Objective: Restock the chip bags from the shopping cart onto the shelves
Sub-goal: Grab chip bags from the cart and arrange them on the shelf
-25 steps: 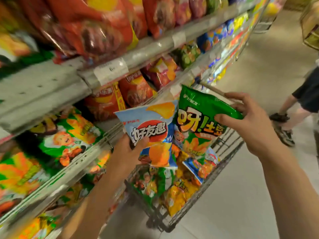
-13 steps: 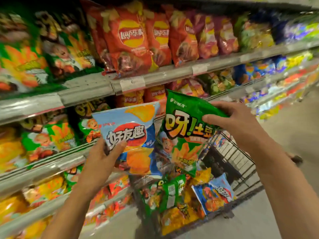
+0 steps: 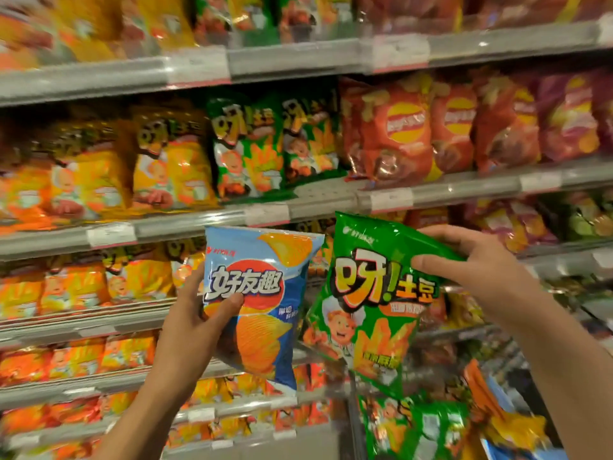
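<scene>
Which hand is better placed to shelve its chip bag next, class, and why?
Probably the right hand. Its green bag matches the green bags standing on the shelf just above. The left hand holds a blue bag, and no matching blue bags show on these shelves.

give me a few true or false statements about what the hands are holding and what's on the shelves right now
1. The left hand holds a blue chip bag. True.
2. The right hand holds a red chip bag. False: it grips a green chip bag by its upper right corner.
3. Both held bags are already resting on a shelf. False: both are held up in front of the shelves, not yet placed.
4. Green bags like the held one stand on the shelf above it, left of red bags. True.
5. More bags lie in the cart at lower right. True.
</scene>
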Available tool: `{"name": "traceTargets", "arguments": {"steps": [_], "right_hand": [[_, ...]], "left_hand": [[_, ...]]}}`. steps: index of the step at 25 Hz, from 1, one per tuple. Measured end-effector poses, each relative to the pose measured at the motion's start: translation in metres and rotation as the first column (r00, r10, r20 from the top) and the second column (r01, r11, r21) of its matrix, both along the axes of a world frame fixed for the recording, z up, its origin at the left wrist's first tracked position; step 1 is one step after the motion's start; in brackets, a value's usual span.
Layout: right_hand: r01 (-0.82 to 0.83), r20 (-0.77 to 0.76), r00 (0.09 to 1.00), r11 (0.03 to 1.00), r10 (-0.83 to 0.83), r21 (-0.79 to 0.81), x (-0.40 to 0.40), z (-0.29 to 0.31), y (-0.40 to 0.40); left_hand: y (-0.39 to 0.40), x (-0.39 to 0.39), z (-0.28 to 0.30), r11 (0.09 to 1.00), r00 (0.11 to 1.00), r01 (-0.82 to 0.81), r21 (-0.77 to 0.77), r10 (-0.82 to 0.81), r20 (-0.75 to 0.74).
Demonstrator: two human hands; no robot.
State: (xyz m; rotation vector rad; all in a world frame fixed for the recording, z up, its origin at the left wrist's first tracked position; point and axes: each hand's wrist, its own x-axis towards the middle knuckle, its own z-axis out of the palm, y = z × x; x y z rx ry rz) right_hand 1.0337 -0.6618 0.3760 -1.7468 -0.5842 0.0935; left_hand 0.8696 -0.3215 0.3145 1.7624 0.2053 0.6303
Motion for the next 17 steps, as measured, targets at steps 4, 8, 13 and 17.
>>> {"name": "traceTargets", "arguments": {"steps": [4,8,13,17], "right_hand": [[-0.063,0.045,0.997,0.997,0.065,-0.048,0.000,0.019,0.057],[-0.058,0.093,0.994,0.996,0.065,-0.074,0.009,0.047,0.097],[0.115,0.082,0.990,0.993,-0.117,0.035,0.046,0.097,0.124],[0.154,0.197,0.965,0.982,-0.174,0.109,0.064,0.128,0.123]], "left_hand": [[0.048,-0.019,0.012,0.998,0.997,-0.060,0.009,0.060,0.058],[0.096,-0.020,0.023,0.996,0.994,-0.078,0.033,0.076,0.081],[0.126,-0.001,0.041,0.974,0.994,-0.097,0.203,0.085,0.066],[0.124,0.024,0.054,0.960,0.992,-0.114,0.255,0.098,0.075]]}}
